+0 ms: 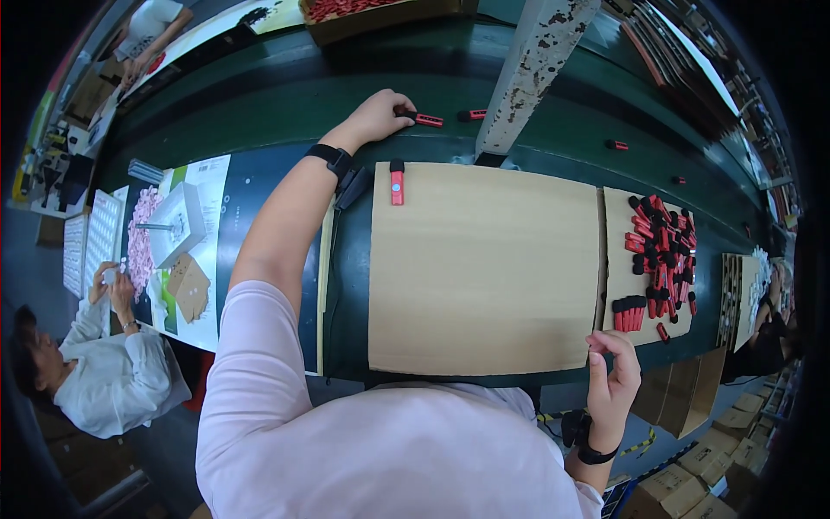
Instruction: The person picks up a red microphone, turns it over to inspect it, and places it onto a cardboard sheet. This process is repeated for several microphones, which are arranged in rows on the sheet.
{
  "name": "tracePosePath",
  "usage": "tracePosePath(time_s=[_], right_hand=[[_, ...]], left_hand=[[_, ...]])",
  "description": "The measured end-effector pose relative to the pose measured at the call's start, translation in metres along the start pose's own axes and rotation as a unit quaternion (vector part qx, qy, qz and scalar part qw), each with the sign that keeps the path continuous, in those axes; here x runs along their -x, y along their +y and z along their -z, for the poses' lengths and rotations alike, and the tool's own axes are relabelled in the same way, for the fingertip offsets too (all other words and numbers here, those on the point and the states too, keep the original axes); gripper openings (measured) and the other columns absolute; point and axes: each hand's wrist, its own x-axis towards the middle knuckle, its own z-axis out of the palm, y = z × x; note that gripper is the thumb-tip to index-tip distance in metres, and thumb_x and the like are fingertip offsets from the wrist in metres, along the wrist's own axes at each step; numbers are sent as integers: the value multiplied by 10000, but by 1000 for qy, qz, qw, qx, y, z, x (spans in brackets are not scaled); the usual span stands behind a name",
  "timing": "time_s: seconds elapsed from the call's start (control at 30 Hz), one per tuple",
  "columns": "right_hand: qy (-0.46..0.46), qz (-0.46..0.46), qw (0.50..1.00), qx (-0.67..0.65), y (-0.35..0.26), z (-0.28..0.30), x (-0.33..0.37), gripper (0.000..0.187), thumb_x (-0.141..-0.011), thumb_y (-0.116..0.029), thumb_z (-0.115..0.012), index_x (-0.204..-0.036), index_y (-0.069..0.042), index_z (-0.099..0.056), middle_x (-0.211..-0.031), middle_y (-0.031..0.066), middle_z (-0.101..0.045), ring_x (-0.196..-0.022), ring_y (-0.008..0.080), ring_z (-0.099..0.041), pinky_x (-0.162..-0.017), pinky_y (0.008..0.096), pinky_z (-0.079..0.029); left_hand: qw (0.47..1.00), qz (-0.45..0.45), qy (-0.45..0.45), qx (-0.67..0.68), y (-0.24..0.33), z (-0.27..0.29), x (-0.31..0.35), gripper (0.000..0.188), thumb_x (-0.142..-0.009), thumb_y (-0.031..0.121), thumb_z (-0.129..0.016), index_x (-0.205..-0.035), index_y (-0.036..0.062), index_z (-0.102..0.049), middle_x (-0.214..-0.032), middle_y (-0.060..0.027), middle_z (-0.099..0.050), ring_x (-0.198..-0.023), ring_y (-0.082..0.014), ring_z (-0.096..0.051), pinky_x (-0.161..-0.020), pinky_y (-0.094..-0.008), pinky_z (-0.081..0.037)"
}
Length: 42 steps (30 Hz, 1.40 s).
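Observation:
My left hand (pixel 380 117) reaches over the green belt, its fingers closed on the black end of a small red stick-shaped piece (pixel 428 120). Another red piece with a black cap (pixel 397 186) lies on the large cardboard sheet (pixel 484 268), near its upper left corner. My right hand (pixel 615 372) hovers at the sheet's lower right, fingers loosely curled with a gap to the thumb and nothing visible in them. Close by, a smaller cardboard sheet (pixel 618 246) carries a heap of red and black pieces (pixel 661 251) and a short, neat row of them (pixel 628 314).
A chipped metal post (pixel 527 82) stands beyond the large sheet. More red pieces (pixel 616 145) lie along the belt (pixel 346 65). At left, a seated person (pixel 112 372) handles small parts beside a white box (pixel 180 227). Cardboard boxes (pixel 683 394) stand at lower right.

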Motion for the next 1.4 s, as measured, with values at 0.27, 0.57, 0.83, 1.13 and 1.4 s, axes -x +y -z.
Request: tracePosePath(time_s=[0.27,0.57,0.83,1.13,1.4], right_hand=[[-50,26,997,-53,-8,-10,-10,206,-838,40,-592,-1043,37,-594,-965,127,-601,-833,188,-569,-779,280,-457],[-69,104,979,-162,-51,-55,-58,295,-804,-9,-659,-1089,35,-594,-1108,152,-570,-947,188,-545,-836,294,-441],[-105,205,955,-186,-65,-83,-65,354,-748,9,-722,-1081,23,-602,-1015,133,-625,-898,218,-589,-783,300,-469],[-94,210,956,-180,-62,-83,-60,288,-763,19,-718,-1029,12,-609,-925,110,-642,-839,208,-603,-740,289,-473],[-82,115,965,-220,-65,-84,-53,258,-770,5,-725,-1003,10,-614,-911,100,-643,-820,192,-602,-733,279,-467]], left_hand=[[977,75,74,186,31,39,57,221,-856,112,-694,-1047,7,-661,-862,-48,-639,-800,-100,-589,-735,-232,-491],[932,-144,134,305,177,47,191,190,-781,10,-721,-959,-11,-658,-907,-103,-663,-841,-179,-638,-765,-283,-499],[913,-196,111,342,208,40,219,210,-751,-25,-725,-950,-3,-659,-915,-128,-658,-831,-222,-644,-736,-293,-502],[910,-205,109,342,215,40,223,226,-742,-35,-727,-953,0,-655,-907,-127,-655,-816,-225,-641,-723,-295,-505],[908,-246,115,319,211,39,223,230,-762,-19,-727,-976,-21,-643,-954,-135,-638,-860,-223,-610,-757,-305,-475]])
